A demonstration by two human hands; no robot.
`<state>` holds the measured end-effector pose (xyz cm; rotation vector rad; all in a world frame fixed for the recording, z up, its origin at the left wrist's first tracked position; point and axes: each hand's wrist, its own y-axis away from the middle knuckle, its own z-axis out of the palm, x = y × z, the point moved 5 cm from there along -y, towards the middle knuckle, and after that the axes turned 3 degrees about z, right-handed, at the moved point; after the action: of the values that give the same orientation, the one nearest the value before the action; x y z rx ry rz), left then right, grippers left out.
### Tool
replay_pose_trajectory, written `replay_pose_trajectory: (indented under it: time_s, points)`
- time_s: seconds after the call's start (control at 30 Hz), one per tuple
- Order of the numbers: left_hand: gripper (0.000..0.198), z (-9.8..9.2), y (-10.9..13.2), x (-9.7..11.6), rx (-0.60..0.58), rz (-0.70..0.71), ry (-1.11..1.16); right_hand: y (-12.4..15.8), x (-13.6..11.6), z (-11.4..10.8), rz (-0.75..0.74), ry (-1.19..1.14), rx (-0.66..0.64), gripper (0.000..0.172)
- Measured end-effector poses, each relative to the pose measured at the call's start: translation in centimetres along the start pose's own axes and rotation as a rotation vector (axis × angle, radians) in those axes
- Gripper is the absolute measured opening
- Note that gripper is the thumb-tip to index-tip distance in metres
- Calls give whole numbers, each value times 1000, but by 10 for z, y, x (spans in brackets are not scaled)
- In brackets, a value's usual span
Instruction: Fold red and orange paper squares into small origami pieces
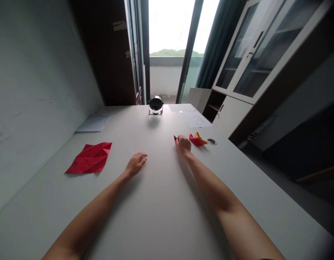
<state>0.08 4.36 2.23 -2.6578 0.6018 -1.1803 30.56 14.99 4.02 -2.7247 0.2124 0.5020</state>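
Note:
My right hand (pixel 183 144) is closed over the right half of the table. A pointed tip of red folded paper (pixel 175 138) sticks out on its left side; the palm and fingers hide the rest. Just right of that hand lie folded paper pieces, one red (pixel 197 141) and one orange (pixel 198 136), close together. My left hand (pixel 136 163) hovers low over or rests on the table with its fingers loosely stretched, holding nothing. Farther left, a creased red paper sheet (pixel 89 158) lies spread out.
The white table (pixel 156 209) runs toward a window. A round black device on a metal stand (pixel 156 104) stands at its far end. White papers lie at the far left (pixel 93 123) and far right (pixel 198 119). A cable hole (pixel 212 142) sits near the right edge.

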Motion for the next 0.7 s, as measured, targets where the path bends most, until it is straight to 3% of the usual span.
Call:
replay_pose_trajectory:
  time_s: [0.2,0.33,0.47,0.6,0.7]
  points:
    - [34,15,-10,-7,66,-171,429,69,-87,2,-325,-463,-110,16]
    - [36,14,-7,-6,92,-169,492,107,-130,7,-388,-620,-241,15]
    - [34,12,1,-3,102,-189,595,124,-139,13,-355,-717,-258,15]
    - [44,13,3,-2,87,-232,635,130,-134,16,-360,-816,-298,14]
    - [35,14,2,-1,109,-220,668,128,-124,21,-255,-875,-330,19]
